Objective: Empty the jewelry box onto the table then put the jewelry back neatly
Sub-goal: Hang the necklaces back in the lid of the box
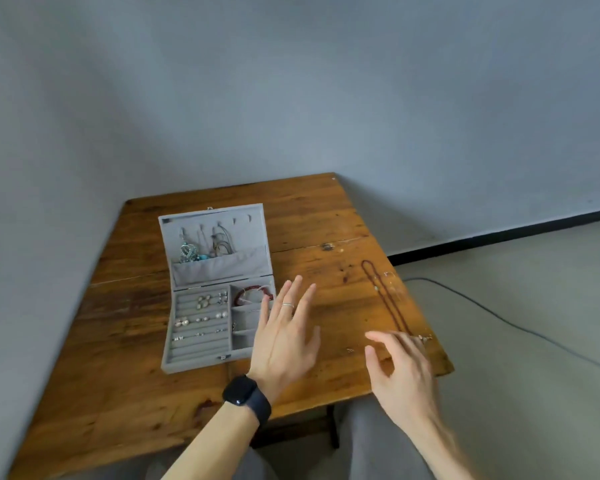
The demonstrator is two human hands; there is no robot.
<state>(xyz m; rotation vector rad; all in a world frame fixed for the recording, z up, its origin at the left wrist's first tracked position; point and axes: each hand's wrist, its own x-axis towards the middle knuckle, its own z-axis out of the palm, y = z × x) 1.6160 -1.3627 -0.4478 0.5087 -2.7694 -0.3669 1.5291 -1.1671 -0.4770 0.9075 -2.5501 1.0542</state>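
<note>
We have the grey velvet-lined jewelry box (196, 364) lying open, left of centre on the worn brown plank table (118, 393), lid tipped back. It looks light with soft flocked walls, so we'd take it by the two short sides and not by the lid.

It is mostly loaded:
- Small silver earrings and studs (201, 317) sit in the ring rolls. They are tiny and easily lost, so pinch them one at a time.
- A red bead bracelet (253, 292) is in the far-right compartment. It is fairly stiff; hook it by the loop.
- Chains with turquoise pendants (189, 252) hang in the lid pocket. They are limp and tangle-prone; lift them from the hooks.

A long dark-red bead necklace (385, 299) is laid out near the table's right edge. It is floppy, so take it mid-strand.

The left hand (284, 337) hovers flat over the box's right edge, fingers spread, holding nothing. The right hand (402, 372) is blurred and loosely spread by the necklace's near end; we can't tell whether it touches.

There's a black smartwatch (245, 393) on the left wrist. No readable writing or brands anywhere.
</note>
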